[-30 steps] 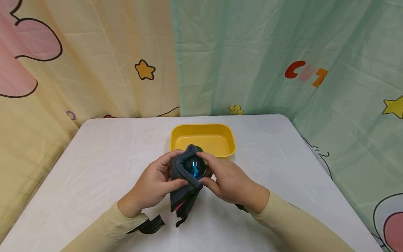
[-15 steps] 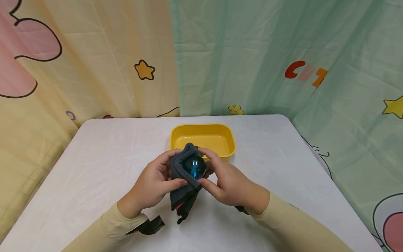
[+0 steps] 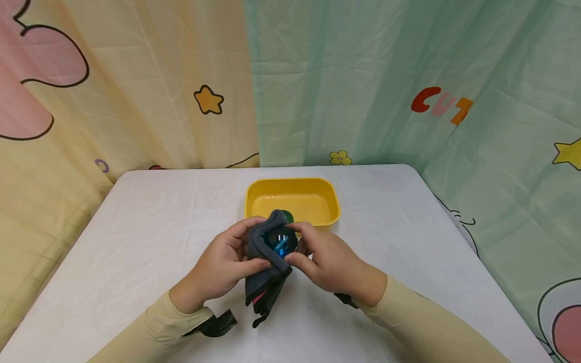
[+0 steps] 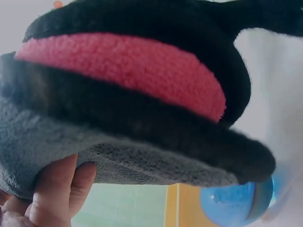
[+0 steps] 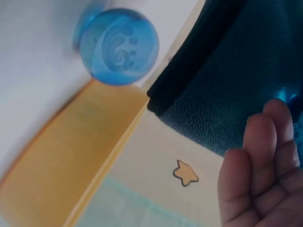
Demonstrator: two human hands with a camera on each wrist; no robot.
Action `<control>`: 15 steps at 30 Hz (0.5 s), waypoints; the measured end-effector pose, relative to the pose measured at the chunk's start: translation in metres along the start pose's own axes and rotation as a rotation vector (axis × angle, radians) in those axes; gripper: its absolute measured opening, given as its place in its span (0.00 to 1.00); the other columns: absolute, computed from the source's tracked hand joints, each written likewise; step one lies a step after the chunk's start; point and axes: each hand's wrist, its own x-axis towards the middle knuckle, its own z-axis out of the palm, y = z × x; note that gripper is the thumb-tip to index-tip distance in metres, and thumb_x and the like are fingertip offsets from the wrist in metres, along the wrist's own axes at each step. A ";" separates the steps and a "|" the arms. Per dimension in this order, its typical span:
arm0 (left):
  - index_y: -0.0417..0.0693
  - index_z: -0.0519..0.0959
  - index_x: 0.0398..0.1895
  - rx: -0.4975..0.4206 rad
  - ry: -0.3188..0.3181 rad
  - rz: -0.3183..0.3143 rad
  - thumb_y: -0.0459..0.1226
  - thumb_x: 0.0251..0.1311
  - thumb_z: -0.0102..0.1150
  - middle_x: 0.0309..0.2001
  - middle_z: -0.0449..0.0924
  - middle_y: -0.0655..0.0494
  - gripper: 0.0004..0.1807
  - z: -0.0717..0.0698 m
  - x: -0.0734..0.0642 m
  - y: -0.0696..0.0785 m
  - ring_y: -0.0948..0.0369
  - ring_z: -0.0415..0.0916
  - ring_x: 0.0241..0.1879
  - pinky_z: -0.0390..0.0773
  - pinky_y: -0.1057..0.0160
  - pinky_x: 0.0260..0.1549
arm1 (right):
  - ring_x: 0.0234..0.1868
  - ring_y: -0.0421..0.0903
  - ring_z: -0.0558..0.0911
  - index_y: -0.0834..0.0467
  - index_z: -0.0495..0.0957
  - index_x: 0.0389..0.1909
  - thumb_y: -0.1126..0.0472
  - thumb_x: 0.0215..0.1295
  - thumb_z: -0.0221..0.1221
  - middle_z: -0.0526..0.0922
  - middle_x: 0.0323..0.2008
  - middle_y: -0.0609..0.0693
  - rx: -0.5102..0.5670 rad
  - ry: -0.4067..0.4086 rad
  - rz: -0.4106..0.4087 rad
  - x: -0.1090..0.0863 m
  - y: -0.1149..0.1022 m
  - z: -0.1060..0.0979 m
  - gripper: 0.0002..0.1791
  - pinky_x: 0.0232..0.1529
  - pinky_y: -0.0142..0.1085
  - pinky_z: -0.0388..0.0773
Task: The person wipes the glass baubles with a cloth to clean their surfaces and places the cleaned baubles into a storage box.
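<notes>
A shiny dark blue ball sits partly wrapped in a folded grey-blue cloth in front of the person. My left hand grips the cloth from the left, thumb in front. From the right, my right hand holds the ball between thumb and fingers. Black edging and a pink inner face of the cloth show in the left wrist view. A second, see-through blue ball with a raised mark is apart from both hands, close to the yellow tray. The cloth hides the held ball's left side.
The yellow tray stands on the white table, just beyond the hands. Patterned yellow and green curtains enclose the table's back and sides. A black strap hangs at the left wrist.
Both hands lifted the cloth and ball slightly, then lowered them back. The right hand's fingers have shifted a little down on the ball. Tray unmoved.
</notes>
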 end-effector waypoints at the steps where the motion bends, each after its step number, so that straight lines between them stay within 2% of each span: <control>1: 0.36 0.68 0.72 0.003 0.000 -0.003 0.25 0.62 0.70 0.59 0.78 0.32 0.35 0.000 0.000 0.000 0.60 0.84 0.49 0.88 0.65 0.50 | 0.30 0.35 0.76 0.63 0.67 0.70 0.53 0.77 0.61 0.84 0.33 0.45 0.029 0.001 0.017 0.000 0.000 0.001 0.29 0.31 0.29 0.79; 4: 0.36 0.68 0.72 0.006 0.004 -0.005 0.25 0.62 0.71 0.59 0.78 0.33 0.36 0.001 0.001 -0.002 0.60 0.84 0.49 0.88 0.64 0.50 | 0.35 0.35 0.79 0.61 0.70 0.70 0.53 0.78 0.60 0.85 0.39 0.44 0.096 0.014 0.030 0.000 0.002 0.003 0.27 0.39 0.31 0.84; 9: 0.35 0.67 0.72 0.018 0.025 0.030 0.24 0.61 0.70 0.60 0.77 0.34 0.36 -0.001 0.001 -0.003 0.61 0.85 0.49 0.88 0.64 0.50 | 0.46 0.38 0.85 0.58 0.56 0.80 0.60 0.74 0.65 0.85 0.57 0.50 0.142 0.029 -0.059 0.001 0.002 0.002 0.40 0.53 0.35 0.87; 11: 0.34 0.66 0.72 0.014 0.031 0.038 0.23 0.62 0.70 0.59 0.77 0.36 0.36 -0.003 0.001 -0.003 0.61 0.85 0.49 0.88 0.64 0.50 | 0.46 0.41 0.85 0.57 0.53 0.82 0.63 0.71 0.67 0.84 0.59 0.52 0.103 0.034 -0.093 0.001 0.001 0.001 0.45 0.54 0.35 0.87; 15: 0.35 0.66 0.73 -0.002 0.023 0.028 0.24 0.62 0.70 0.60 0.77 0.37 0.36 -0.003 0.002 -0.001 0.61 0.84 0.51 0.88 0.64 0.51 | 0.47 0.43 0.86 0.58 0.57 0.79 0.64 0.70 0.67 0.84 0.59 0.54 -0.013 0.043 -0.121 0.000 0.000 0.000 0.41 0.53 0.35 0.87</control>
